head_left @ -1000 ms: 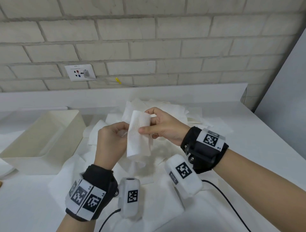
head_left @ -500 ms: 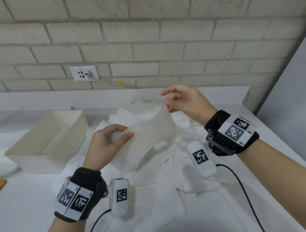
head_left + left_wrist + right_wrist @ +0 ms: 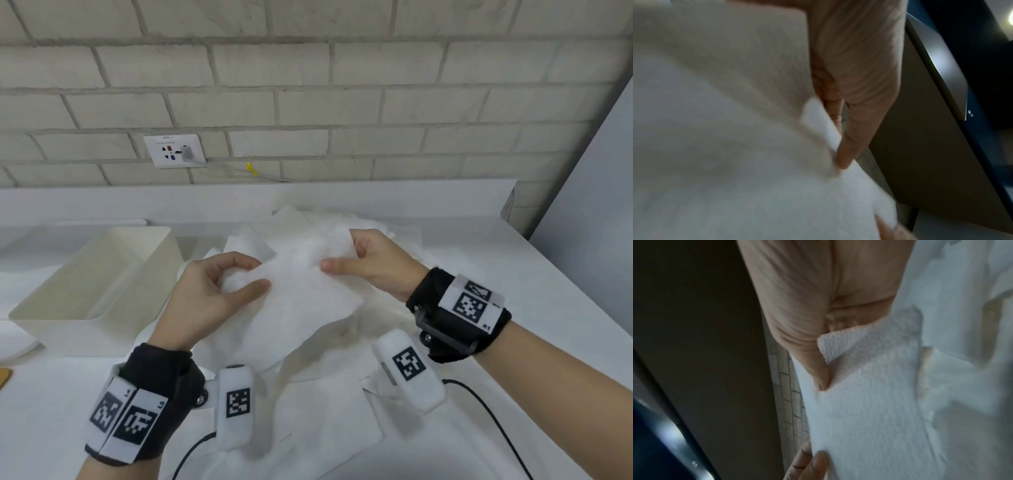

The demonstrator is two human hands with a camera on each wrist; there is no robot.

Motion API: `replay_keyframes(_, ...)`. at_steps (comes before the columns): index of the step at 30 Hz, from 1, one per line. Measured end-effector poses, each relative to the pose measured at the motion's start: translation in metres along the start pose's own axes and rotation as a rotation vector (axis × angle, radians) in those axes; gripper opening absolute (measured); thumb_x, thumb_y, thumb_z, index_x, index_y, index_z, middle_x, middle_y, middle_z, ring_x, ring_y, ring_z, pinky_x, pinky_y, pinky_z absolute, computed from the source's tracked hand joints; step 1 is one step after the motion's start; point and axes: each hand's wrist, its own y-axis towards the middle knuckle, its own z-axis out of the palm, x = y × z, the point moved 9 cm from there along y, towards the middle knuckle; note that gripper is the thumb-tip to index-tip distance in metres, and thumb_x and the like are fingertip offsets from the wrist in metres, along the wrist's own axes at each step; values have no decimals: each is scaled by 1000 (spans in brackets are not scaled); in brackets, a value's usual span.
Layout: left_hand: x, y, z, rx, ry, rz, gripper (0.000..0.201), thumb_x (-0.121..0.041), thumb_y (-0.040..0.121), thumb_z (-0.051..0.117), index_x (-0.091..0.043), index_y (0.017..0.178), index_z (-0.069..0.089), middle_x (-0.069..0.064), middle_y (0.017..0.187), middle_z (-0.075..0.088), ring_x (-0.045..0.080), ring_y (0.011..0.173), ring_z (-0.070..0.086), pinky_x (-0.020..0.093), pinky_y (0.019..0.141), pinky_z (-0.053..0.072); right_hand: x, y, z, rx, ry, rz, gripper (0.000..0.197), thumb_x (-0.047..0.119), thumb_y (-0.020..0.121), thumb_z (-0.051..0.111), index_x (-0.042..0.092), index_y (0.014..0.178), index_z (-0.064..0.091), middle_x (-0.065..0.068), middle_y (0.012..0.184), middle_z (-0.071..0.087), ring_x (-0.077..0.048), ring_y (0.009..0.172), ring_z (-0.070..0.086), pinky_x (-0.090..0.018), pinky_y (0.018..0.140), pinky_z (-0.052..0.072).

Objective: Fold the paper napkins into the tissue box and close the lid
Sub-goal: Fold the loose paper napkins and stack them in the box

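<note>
Since a second ago, one paper napkin [image 3: 301, 294] opened from a narrow fold into a flat sheet, held above the loose pile on the counter [image 3: 534, 281]; folding apparently restarted. Pinched at left edge by left hand [image 3: 212, 294], at far right corner by right hand [image 3: 373, 263]. White, embossed, limp; tissue box [image 3: 102, 284] open at left, lid not identified.

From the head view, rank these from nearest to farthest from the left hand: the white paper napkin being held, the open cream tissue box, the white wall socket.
1. The white paper napkin: pinched by the left hand itself, stretched toward the right hand.
2. The open cream tissue box: on the table, just left of the hand.
3. The white wall socket: up on the brick wall, beyond the table.
</note>
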Motion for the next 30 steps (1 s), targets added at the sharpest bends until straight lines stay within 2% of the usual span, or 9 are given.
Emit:
replay_keyframes(4, -12, -4, 2, 33, 81, 153, 20, -52, 74, 60, -45, 90, 70, -25, 98, 69, -4, 100, 61, 8, 87, 41, 31, 0, 5, 128, -348, -122, 11, 12, 89, 59, 16, 92, 68, 9, 99, 66, -3, 96, 61, -17, 90, 45)
replay_keyframes(7, -34, -11, 14, 52, 157, 328, 22, -60, 80, 55, -51, 96, 67, -30, 103, 65, -6, 102, 59, 15, 94, 39, 51, 7, 4, 169, -534, -216, 18, 15, 86, 63, 2, 95, 71, 12, 125, 49, 4, 123, 35, 1, 97, 23)
replay_keyframes(10, -53, -19, 29, 62, 121, 455, 21, -56, 80, 61, -44, 97, 65, -24, 98, 67, -5, 91, 62, 6, 79, 41, 61, 16, 11, 214, -494, -197, 19, 16, 84, 65, 9, 100, 70, 13, 136, 41, 9, 128, 23, 4, 97, 17)
replay_keyframes(13, -60, -23, 39, 60, 113, 509, 10, -39, 80, 64, -32, 76, 69, -13, 77, 65, 4, 71, 60, 14, 62, 43, 52, 24, 19, 286, -442, -99, 26, 9, 86, 63, -7, 106, 64, -8, 124, 57, -9, 114, 51, -12, 97, 36)
replay_keyframes(16, -53, -22, 38, 13, 123, 499, 22, -38, 83, 62, -20, 71, 64, -3, 63, 58, 13, 58, 54, 29, 53, 43, 41, 23, 23, 314, -358, 32, 28, 7, 86, 61, -15, 104, 58, -15, 98, 62, -18, 88, 59, -21, 78, 49)
replay_keyframes(19, -42, -21, 37, -5, 48, 392, 29, -43, 80, 60, -18, 65, 59, -1, 62, 55, 12, 57, 51, 22, 53, 41, 44, 25, 16, 206, -341, 14, 20, 7, 82, 66, -9, 93, 62, -12, 89, 62, -19, 81, 59, -24, 72, 49)
replay_keyframes(23, -20, -17, 47, 25, -182, 159, 30, -48, 75, 61, -27, 96, 55, -10, 93, 66, 12, 88, 65, 27, 73, 52, 54, 27, 10, 63, -438, -76, 16, 11, 78, 72, 3, 71, 60, -12, 75, 56, -19, 71, 51, -30, 68, 41)
replay_keyframes(27, -13, -13, 61, 59, -400, 42, 52, -25, 81, 68, -38, 117, 34, -5, 105, 70, 13, 95, 68, 28, 76, 55, 61, 26, 10, 10, -591, -112, 22, 14, 78, 73, 16, 66, 55, 2, 67, 53, -10, 66, 48, -26, 66, 40)
replay_keyframes(30, -10, -11, 70, 58, -356, -53, 30, -18, 88, 66, -28, 114, 54, 0, 99, 73, 18, 92, 70, 27, 73, 57, 70, 23, 8, -30, -649, -180, 18, 11, 78, 72, 16, 79, 55, 5, 74, 57, -14, 74, 54, -27, 78, 44)
